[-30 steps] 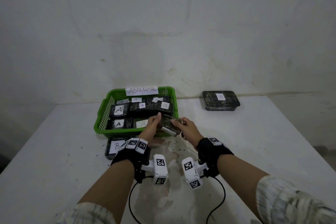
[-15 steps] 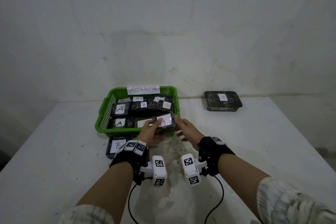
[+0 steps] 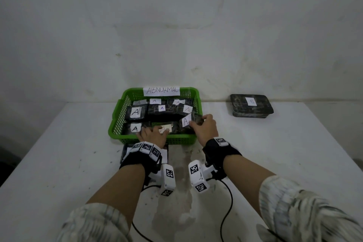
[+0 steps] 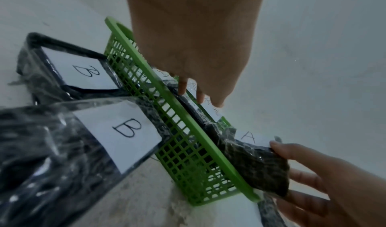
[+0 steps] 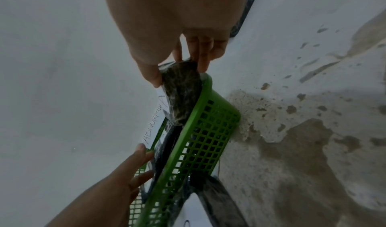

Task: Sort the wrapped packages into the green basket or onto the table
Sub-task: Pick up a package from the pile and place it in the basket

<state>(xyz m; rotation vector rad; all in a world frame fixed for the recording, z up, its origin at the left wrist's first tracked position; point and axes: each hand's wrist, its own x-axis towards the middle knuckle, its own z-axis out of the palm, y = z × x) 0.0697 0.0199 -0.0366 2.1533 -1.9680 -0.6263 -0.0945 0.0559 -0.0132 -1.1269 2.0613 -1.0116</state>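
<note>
The green basket (image 3: 117, 123) with an "ABNORMAL" sign holds several dark wrapped packages labelled A. My right hand (image 3: 197, 121) pinches one more A package (image 3: 185, 123) by its edge. It lies tilted on the basket's front right corner, and in the right wrist view my thumb and fingers (image 5: 203, 62) clamp that package (image 5: 181, 88). My left hand (image 3: 153, 132) reaches over the front rim with its fingers straight and touches an A package (image 3: 164, 129) inside. Two B packages (image 4: 89, 72) (image 4: 127, 131) lie on the table in front of the basket.
Another B package (image 3: 251, 105) sits at the back right of the white table (image 3: 275, 153), near the wall. Cables from the wrist cameras trail over the stained tabletop near me. The wall stands right behind the basket.
Both hands held the A package in front of the basket. My right hand has carried it to the front right corner, and my left hand has let go and moved left over the front rim.
</note>
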